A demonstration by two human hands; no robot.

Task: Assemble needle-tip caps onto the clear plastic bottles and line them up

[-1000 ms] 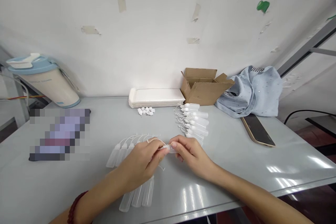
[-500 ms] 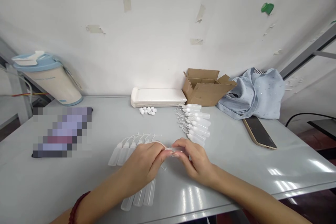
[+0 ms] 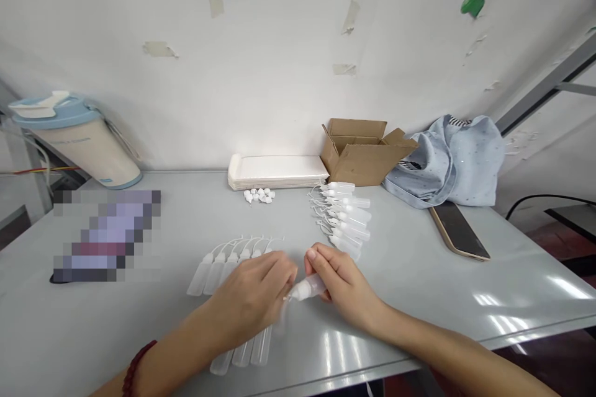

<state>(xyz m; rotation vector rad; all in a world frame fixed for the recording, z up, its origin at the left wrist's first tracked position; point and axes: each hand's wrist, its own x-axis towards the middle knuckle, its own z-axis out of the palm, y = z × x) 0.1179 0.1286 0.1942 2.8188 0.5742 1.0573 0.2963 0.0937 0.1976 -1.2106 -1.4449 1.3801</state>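
Observation:
My right hand (image 3: 344, 279) is closed around a small clear plastic squeeze bottle (image 3: 314, 286). Its white neck and thin metal needle tip point left toward my other hand. Slightly blurred, my left hand (image 3: 258, 285) has its fingers curled in right beside that tip; whether they pinch anything is hidden. Under and behind the left hand lies a row of similar bottles (image 3: 201, 276) with white strap loops. More clear bottles (image 3: 261, 347) stick out below the left wrist, their upper ends covered. A group of bottles with needle tips and straps (image 3: 351, 216) lies beyond my right hand.
Small white caps (image 3: 259, 196) sit in a pile before a stack of white packs (image 3: 279, 167). Behind are an open cardboard box (image 3: 367, 158) and a blue cloth bag (image 3: 465, 161). A phone (image 3: 459, 232) lies right; a tumbler (image 3: 88, 142) and a pixelated device (image 3: 107, 236) are left.
Both hands met at the bottle's neck before; now my left hand has shifted slightly away and the bottle's white neck and needle tip show, angled down to the left.

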